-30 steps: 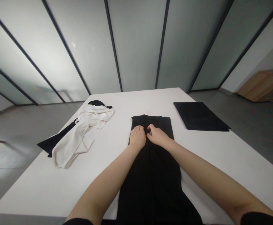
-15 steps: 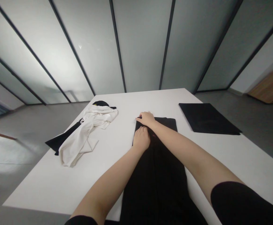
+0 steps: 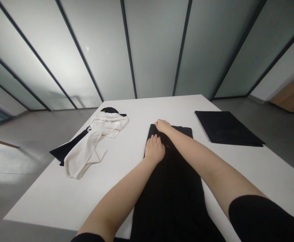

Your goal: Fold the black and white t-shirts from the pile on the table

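**Both my hands at the far end of the long black cloth**

Positions referenced to the long black cloth [image 3: 169, 195]. Entries run largest to smallest.

- Partition [image 3: 157, 50]: frosted panels, beyond the cloth's far end.
- Worktop [image 3: 61, 198]: white, under the cloth.
- Wooden unit [image 3: 293, 94]: far off to the cloth's right, cut by the frame.
- Long black cloth: lies lengthwise toward me; near end runs out of view.
- White garment [image 3: 96, 131]: crumpled, left of the cloth, well apart.
- Folded black cloth [image 3: 227, 129]: flat, right of the cloth's far end, apart.
- Dark pieces: one [image 3: 70, 147] on the white garment's outer side, another [image 3: 109, 110] behind it; both left of the cloth.
- My left hand [image 3: 155, 148]: palm down on the cloth, fingers slightly spread.
- My right hand [image 3: 162, 125]: curled at the cloth's far edge, near its left corner. Fingertips hidden; cannot tell whether they pinch fabric.
- Reddish mark [image 3: 168, 146]: on the cloth, just right of my left hand.

Risks (my judgement): a tug at the far edge could skew the cloth if my left hand presses too lightly; dragging that palm could ruck the fabric.

Containers: none identified; the unit's inside is not visible.
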### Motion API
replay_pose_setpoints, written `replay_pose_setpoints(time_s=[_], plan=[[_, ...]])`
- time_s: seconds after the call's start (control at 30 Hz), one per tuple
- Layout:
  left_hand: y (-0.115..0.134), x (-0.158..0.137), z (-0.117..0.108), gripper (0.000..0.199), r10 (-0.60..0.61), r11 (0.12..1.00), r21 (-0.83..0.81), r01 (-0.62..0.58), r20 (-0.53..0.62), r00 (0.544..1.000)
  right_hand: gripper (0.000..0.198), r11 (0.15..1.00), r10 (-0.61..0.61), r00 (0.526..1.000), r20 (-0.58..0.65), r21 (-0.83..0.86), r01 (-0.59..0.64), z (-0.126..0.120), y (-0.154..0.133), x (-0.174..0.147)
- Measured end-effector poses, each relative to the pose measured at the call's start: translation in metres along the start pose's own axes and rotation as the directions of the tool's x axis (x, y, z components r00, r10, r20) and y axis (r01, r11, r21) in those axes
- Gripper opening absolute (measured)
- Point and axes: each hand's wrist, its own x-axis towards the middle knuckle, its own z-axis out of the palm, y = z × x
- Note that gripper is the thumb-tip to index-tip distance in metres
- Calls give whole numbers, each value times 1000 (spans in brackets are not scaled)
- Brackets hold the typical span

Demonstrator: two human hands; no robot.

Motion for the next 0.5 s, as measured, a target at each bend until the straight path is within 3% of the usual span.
replay_pose_setpoints(time_s=[0.1, 0.23, 0.33, 0.43, 0.5], plan=[[1, 0, 0, 46, -8, 1000, 2, 8, 5, 1000, 39, 998, -65, 989, -134, 6, 67, -3, -9, -8], [-3, 4, -1, 34, -81, 991, -110, 72, -79, 994, 33, 933, -323, 907, -270, 69, 353, -9, -24, -22], [-13, 9, -2, 27, -248, 919, -355, 171, -185, 951, 33, 867, -450, 869, -206, 132, 480, -5, -28, -38], [-23, 13, -2, 29, -418, 769, -610, 192, -253, 872, 37, 872, -471, 876, -103, 94, 480, 9, -21, -55], [-26, 13, -1, 28, -468, 698, -696, 168, -266, 843, 39, 875, -484, 875, -6, 19, 484, 22, -14, -61]])
